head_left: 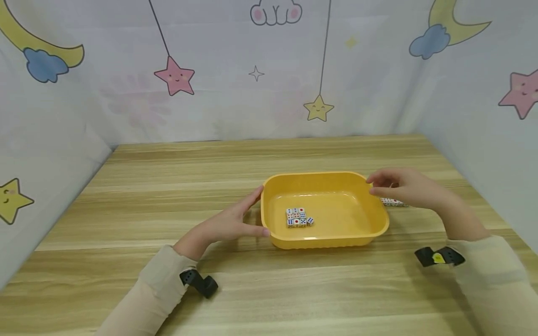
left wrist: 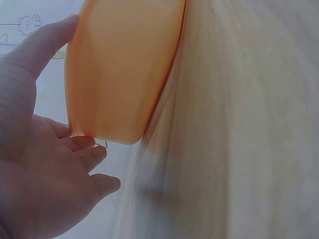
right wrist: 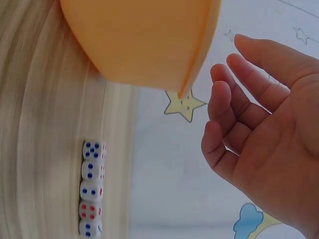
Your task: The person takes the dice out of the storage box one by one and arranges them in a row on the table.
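A yellow plastic tray (head_left: 323, 242) with rounded corners sits on the table. Inside it, toward the left, several white dice (head_left: 296, 218) with red and blue pips stand packed together, one slightly askew at the right. My left hand (head_left: 229, 227) spreads over the tray's left end; its thumb and fingertips touch the wall and rim, fingers mostly straight. Just off the right rim hovers my right hand (head_left: 405, 187), fingers loosely bent and holding nothing. Below it, a row of dice (right wrist: 91, 189) lies on the table beside the tray, partly hidden by the hand in the head view.
The wood-grain table (head_left: 168, 186) extends around the tray. A white cloth (head_left: 218, 112) printed with stars, moons and clouds hangs behind it and along both sides. Black wrist straps (head_left: 439, 256) sit over the light sleeves.
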### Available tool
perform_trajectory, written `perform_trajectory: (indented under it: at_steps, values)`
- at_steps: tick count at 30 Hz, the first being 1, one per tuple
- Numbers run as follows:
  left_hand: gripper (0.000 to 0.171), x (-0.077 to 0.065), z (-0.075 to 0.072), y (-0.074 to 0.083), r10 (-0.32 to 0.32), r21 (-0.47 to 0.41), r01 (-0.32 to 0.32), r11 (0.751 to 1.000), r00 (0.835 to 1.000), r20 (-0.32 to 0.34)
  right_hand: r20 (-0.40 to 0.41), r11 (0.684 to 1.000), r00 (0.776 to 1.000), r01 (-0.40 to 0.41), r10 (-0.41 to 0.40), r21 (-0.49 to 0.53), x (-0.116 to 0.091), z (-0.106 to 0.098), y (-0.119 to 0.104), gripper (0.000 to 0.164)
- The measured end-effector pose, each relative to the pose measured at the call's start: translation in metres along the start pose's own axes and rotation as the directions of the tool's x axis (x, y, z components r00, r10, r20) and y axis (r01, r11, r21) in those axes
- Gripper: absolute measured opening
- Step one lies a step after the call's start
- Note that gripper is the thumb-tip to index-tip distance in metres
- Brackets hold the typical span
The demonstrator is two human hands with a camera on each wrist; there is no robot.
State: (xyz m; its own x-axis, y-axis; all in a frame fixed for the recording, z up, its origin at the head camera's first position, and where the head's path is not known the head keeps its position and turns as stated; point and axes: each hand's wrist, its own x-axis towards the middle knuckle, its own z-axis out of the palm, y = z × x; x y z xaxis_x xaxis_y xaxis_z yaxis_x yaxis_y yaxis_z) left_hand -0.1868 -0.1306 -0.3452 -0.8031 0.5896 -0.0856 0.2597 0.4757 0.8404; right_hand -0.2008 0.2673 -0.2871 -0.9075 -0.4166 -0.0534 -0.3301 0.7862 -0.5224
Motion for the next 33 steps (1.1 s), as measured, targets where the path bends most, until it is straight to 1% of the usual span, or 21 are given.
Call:
perform_trajectory:
  at_steps: [9, 12, 15, 19, 28, 33]
  values:
    - [0.105, 0.0, 0.0, 0.001, -0.011, -0.005, 0.011, 1.0, 1.0, 0.003, 0.022, 0.998, 0.998, 0.06, -0.059, -0.019, 0.012, 0.011, -0.017, 0.038]
    - [0.105, -0.001, 0.0, 0.002, -0.016, -0.002, 0.016, 1.0, 1.0, 0.0, 0.031, 0.996, 0.996, 0.084, -0.083, -0.007, 0.015, 0.015, -0.021, 0.035]
    - [0.105, -0.001, -0.001, 0.003, -0.023, 0.002, 0.023, 1.0, 1.0, 0.0, 0.043, 0.994, 0.993, 0.107, -0.108, 0.026, 0.017, 0.018, -0.026, 0.032]
    - [0.105, -0.002, -0.001, 0.004, -0.029, 0.004, 0.028, 1.0, 1.0, 0.001, 0.061, 0.991, 0.99, 0.124, -0.127, 0.051, 0.021, 0.024, -0.032, 0.031]
    - [0.105, 0.0, -0.001, 0.002, -0.025, 0.008, 0.025, 1.0, 1.0, -0.001, 0.118, 0.986, 0.979, 0.166, -0.169, 0.036, 0.031, 0.035, -0.043, 0.032]
    - [0.105, 0.0, -0.001, 0.001, -0.021, 0.001, 0.021, 1.0, 1.0, -0.001, 0.131, 0.984, 0.976, 0.167, -0.174, 0.059, 0.035, 0.04, -0.046, 0.032]
